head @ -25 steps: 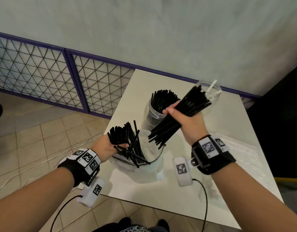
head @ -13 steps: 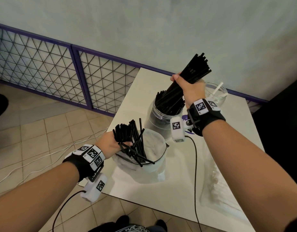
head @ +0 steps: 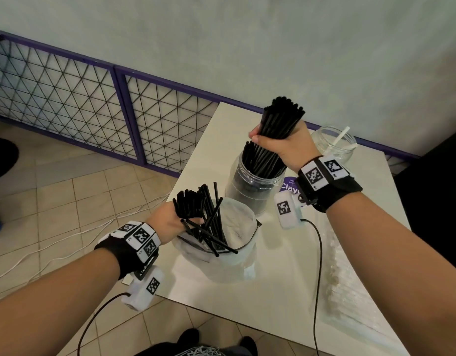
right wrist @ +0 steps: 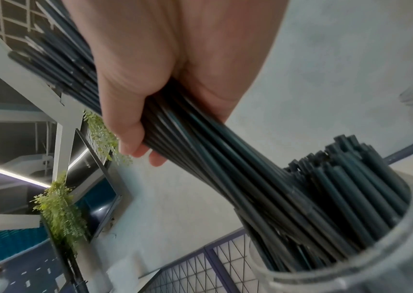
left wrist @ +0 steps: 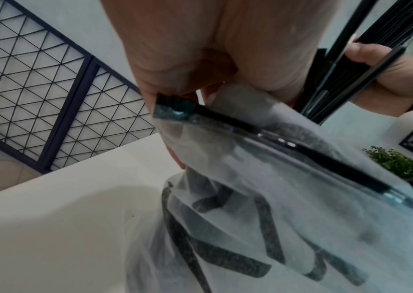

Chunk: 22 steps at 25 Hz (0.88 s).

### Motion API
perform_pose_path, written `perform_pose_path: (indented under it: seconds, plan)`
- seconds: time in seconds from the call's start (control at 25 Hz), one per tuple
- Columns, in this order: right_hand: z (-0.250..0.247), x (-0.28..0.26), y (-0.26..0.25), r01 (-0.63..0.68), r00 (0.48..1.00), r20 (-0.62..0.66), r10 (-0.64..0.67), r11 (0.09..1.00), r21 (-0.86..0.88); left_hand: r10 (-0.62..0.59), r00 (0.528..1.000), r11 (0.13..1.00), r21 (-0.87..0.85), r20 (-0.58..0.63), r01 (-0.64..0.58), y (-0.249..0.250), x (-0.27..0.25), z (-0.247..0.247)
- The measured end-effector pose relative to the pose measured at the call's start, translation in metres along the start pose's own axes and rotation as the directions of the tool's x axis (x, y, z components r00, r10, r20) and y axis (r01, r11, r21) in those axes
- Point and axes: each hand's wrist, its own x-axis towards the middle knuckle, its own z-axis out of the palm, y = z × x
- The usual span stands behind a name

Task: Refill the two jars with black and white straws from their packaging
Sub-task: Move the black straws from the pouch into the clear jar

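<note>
Right hand [head: 286,147] grips a near-upright straw bundle [head: 278,124], lower ends in the jar [head: 250,186]; left hand [head: 170,222] clutches bag [head: 237,255] straws [head: 189,204].

Soft, even indoor light fills the head view, fairly bright, with no harsh glare. The white worktop [head: 273,283] carries faint, diffuse shadows under the arms. Straight lines bow toward the edges from the wide lens. Both wrist views are dimmer and softer: the plastic bag [left wrist: 263,228] is smeared close up, and the black straws [right wrist: 225,158] show motion blur. A bright light strip [right wrist: 10,172] glows at the left.
</note>
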Motion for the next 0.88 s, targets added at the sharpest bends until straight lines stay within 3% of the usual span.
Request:
perform_pose_path:
  seconds: [0.16,0.36,0.48,0.6,0.72,0.8,0.88]
  plan:
    - [0.002,-0.002,0.013,-0.068,0.998,0.017,0.066,0.995,0.08,0.023,1.0,1.0,-0.02,-0.008,-0.024,-0.002,0.0,-0.001]
    - [0.008,0.005,0.047,-0.209,0.936,-0.182,0.301,0.891,0.402,0.023,1.0,1.0,0.008,-0.014,-0.022,-0.005,0.001,-0.001]
    - [0.008,0.009,0.05,-0.206,0.906,-0.25,0.342,0.871,0.446,0.023,0.999,1.0,-0.018,-0.022,-0.023,-0.008,0.003,-0.001]
    - [0.005,0.009,0.046,-0.2,0.917,-0.285,0.278,0.941,0.273,0.018,0.999,0.999,-0.035,-0.031,-0.02,-0.009,0.004,0.0]
    - [0.006,0.007,0.053,-0.128,0.949,-0.291,0.124,0.992,0.006,0.01,0.999,1.0,-0.021,-0.037,-0.011,-0.01,0.006,0.001]
    - [0.009,0.006,0.061,-0.09,0.973,-0.229,0.034,0.967,-0.24,0.004,0.999,1.0,-0.029,-0.038,-0.005,-0.01,0.006,0.001]
    - [0.014,0.008,0.064,-0.047,0.986,-0.168,-0.017,0.927,-0.372,0.01,0.999,0.999,-0.041,-0.033,-0.011,-0.01,0.005,0.001]
